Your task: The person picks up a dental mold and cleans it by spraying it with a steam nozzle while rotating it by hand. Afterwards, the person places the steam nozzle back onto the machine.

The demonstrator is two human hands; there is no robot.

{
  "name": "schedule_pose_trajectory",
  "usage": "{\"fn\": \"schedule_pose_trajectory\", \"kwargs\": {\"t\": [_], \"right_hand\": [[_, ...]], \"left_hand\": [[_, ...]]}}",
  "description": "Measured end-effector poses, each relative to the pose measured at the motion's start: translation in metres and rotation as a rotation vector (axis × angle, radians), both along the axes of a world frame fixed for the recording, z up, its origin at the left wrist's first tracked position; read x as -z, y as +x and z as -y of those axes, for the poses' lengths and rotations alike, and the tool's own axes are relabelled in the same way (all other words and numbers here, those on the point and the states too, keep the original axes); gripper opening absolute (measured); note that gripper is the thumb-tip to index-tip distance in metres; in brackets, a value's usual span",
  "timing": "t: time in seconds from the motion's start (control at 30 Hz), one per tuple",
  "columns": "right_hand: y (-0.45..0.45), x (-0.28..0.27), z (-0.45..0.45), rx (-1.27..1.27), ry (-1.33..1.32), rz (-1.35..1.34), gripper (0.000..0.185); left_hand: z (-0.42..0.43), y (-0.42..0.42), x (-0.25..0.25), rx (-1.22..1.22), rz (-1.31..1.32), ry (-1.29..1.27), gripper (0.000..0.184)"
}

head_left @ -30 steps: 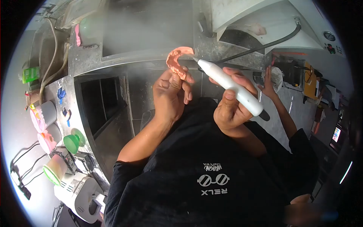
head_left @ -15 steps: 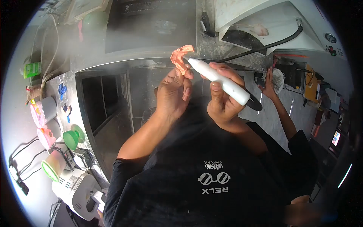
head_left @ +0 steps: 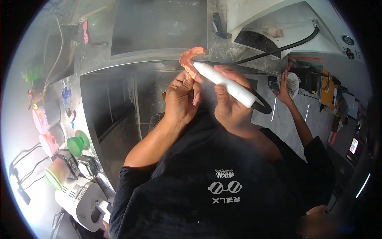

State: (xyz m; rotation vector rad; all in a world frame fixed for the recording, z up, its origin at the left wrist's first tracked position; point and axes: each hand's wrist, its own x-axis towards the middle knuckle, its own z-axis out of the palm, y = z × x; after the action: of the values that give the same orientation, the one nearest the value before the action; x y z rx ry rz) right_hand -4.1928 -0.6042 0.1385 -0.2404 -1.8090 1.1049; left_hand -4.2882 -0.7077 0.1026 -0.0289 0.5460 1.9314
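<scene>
My left hand (head_left: 182,97) is closed, pinching the lower end of a curved, orange-pink denture (head_left: 187,60) between thumb and fingers. The piece is horseshoe-shaped and held upright, above the front edge of the bench. My right hand (head_left: 232,93) wraps round a thick white steam handpiece (head_left: 227,84) with a tapered tip. That tip points up and left, close beside the inner curve of the denture; I cannot tell whether they touch. A black hose (head_left: 262,104) loops from the handpiece's rear end. Haze hangs over the bench and to the left.
A white machine (head_left: 334,44) with a gauge and black hose stands at upper right. Another person's hand (head_left: 283,93) reaches near a white bowl (head_left: 293,84) on the right. At left are a green cup (head_left: 77,144), pink-and-white containers (head_left: 41,119) and a white appliance (head_left: 81,199).
My right hand and the steam handpiece have shifted slightly left and down, the tip nearer the denture. My left hand has barely moved. The haze has spread differently, thinning over the upper left bench.
</scene>
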Motion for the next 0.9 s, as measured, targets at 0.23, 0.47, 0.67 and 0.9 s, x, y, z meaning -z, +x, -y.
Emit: {"fn": "schedule_pose_trajectory", "kwargs": {"t": [0.23, 0.47, 0.67, 0.9], "right_hand": [[0.004, -0.003, -0.009, 0.096, -0.009, -0.089, 0.031], [0.001, -0.005, -0.014, 0.156, -0.079, -0.095, 0.032], [0.0, 0.008, -0.008, 0.054, 0.0, 0.074, 0.03], [-0.006, -0.003, -0.021, 0.28, -0.16, -0.06, 0.034]], "left_hand": [[-0.002, -0.007, -0.007, -0.076, -0.064, -0.125, 0.021], [-0.003, -0.033, 0.017, -0.127, -0.066, -0.177, 0.022], [-0.01, -0.024, 0.014, -0.058, -0.035, -0.118, 0.025], [-0.007, -0.038, 0.035, -0.152, -0.297, -0.196, 0.026]]}}
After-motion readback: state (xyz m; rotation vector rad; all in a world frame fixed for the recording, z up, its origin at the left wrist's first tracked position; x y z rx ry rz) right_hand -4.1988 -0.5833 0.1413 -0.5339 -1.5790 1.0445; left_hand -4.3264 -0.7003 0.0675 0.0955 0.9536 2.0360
